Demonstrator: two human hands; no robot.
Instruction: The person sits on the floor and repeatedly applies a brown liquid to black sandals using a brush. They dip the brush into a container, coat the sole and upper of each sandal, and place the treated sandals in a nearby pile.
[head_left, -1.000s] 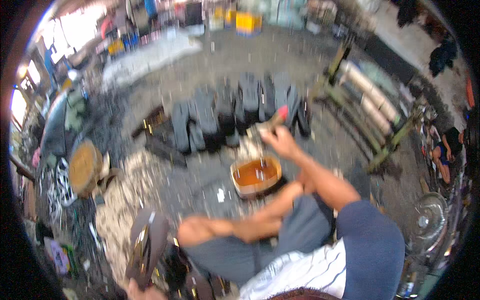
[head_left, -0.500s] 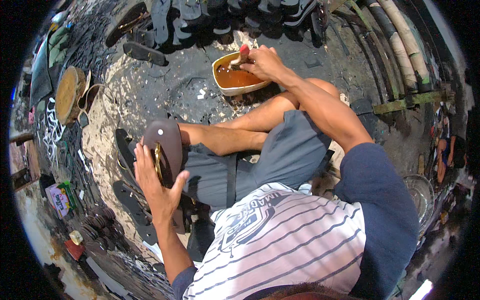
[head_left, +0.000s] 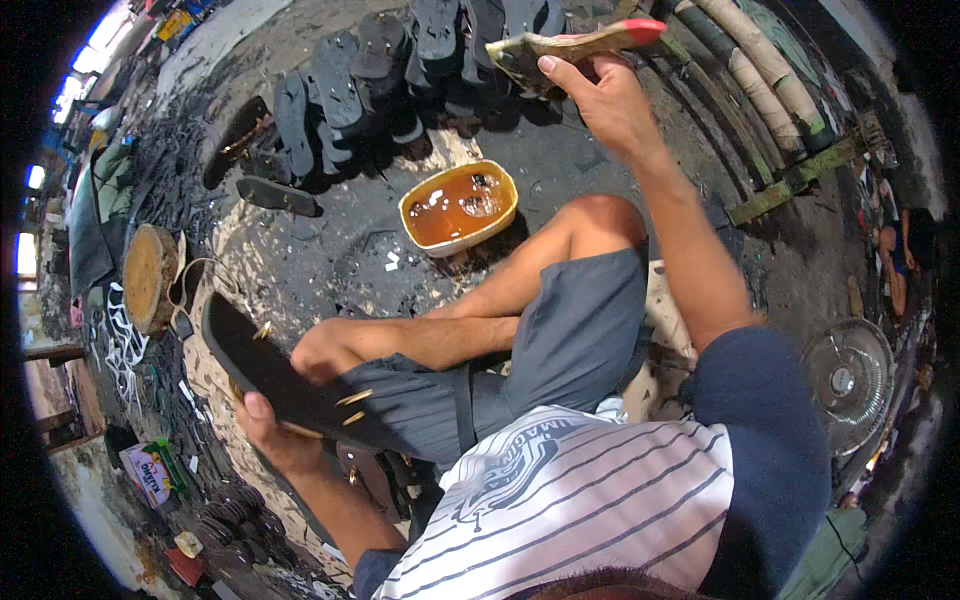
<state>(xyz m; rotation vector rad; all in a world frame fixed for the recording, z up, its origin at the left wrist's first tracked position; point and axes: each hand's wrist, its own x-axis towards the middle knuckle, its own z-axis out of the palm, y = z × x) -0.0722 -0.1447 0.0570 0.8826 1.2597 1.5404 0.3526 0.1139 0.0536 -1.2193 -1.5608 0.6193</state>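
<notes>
A dark flip-flop (head_left: 285, 375) lies tilted over my left knee, its black underside turned up, with gold-coloured strap ends poking through the sole. My left hand (head_left: 275, 437) grips its near edge, the thumb on the upper face and the fingers hidden beneath. Raised at the far right of centre, my right hand (head_left: 615, 108) holds a brush (head_left: 570, 45) with a red-tipped handle and dark, wet-looking bristles pointing left. Below and left of the brush, a pale yellow tub (head_left: 446, 247) on the ground contains amber liquid.
Dark sandals (head_left: 380, 60) stand in a row at the back. A round wood block (head_left: 150, 278) sits at the left, near white straps (head_left: 125, 335). Rolled material (head_left: 755, 85) lies at the far right. A fan (head_left: 848, 385) stands at my right side.
My right hand has lifted the brush out of the tub, up and to the right. My left hand, open on the flip-flop's top before, now grips it with the underside facing up.
</notes>
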